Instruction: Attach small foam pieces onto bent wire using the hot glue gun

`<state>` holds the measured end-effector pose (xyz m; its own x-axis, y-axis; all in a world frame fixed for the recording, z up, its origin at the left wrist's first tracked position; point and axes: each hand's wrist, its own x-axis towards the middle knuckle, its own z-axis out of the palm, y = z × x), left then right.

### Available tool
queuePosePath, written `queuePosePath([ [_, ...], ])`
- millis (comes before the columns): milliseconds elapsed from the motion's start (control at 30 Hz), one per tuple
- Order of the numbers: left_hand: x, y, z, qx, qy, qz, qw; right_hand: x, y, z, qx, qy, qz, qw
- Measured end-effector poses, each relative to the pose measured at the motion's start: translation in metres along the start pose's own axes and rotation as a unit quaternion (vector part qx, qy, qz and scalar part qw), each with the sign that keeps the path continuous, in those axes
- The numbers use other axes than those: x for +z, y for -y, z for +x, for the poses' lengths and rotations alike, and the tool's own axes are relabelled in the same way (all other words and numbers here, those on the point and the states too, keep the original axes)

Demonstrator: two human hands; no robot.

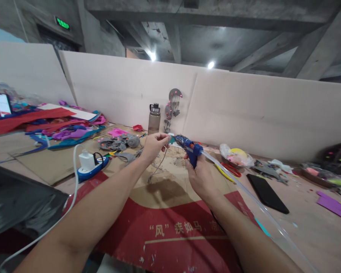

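My right hand (pixel 199 172) is wrapped round the handle of a blue glue gun (pixel 192 151), its nozzle pointing left. A long clear glue stick (pixel 250 203) trails out of the gun's back end toward the lower right. Just at the nozzle, my left hand (pixel 157 147) is closed in a pinch. From its fingertips a thin grey cord (pixel 160 165) hangs down to the cardboard; whatever else the fingers hold is too small to make out. Below both hands lies a red and tan cardboard sheet (pixel 170 216) with printed characters and glue marks.
A power strip (pixel 92 169) with a white plug stands left; its cable crosses beside my left arm. Grey felt pieces (pixel 119 142), a bottle (pixel 154 119) and a hanging moon ornament (pixel 174 100) are behind. Scissors (pixel 230 171) and a black phone (pixel 267 193) lie right.
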<state>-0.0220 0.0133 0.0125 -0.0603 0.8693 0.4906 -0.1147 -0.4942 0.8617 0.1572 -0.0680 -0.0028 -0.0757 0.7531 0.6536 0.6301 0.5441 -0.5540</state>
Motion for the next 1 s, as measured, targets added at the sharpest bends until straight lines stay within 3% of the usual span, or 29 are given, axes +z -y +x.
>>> queuePosePath([
  [1000, -0.0011, -0.0009, 0.0011, -0.006, 0.006, -0.017, 1.000, 0.0002, 0.0009, -0.0001, -0.013, -0.007, -0.014, 1.000],
])
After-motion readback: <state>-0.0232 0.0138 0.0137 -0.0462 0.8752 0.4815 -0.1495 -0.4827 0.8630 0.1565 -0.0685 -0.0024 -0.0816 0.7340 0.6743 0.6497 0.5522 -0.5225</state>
